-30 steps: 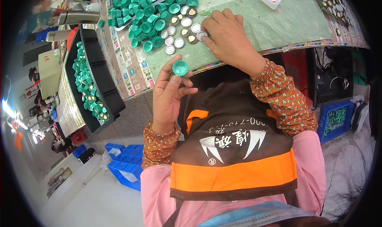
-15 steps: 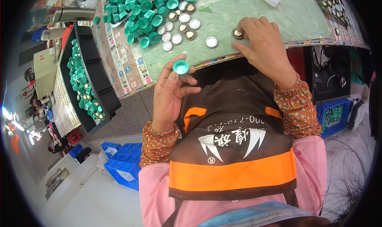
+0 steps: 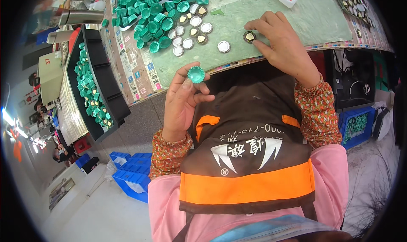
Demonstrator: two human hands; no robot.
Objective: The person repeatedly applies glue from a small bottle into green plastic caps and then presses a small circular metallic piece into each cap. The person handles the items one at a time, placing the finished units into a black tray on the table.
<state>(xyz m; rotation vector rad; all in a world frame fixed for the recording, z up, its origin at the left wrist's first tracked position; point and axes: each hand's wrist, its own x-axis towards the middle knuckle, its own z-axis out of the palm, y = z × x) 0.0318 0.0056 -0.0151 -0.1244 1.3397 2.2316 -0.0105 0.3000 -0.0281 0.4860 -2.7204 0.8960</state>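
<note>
Left hand (image 3: 181, 102) pinching shiny green fluted cup (image 3: 196, 75) at one o'clock, dark ridged disc (image 3: 249, 37) at ten from right hand (image 3: 283, 46), grip unclear

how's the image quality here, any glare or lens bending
Head view: lights at far left glare white; head view: fisheye bows the edge of the table, corners go black; head view: the green cup in the left hand shows its fluted rim clearly.
</note>
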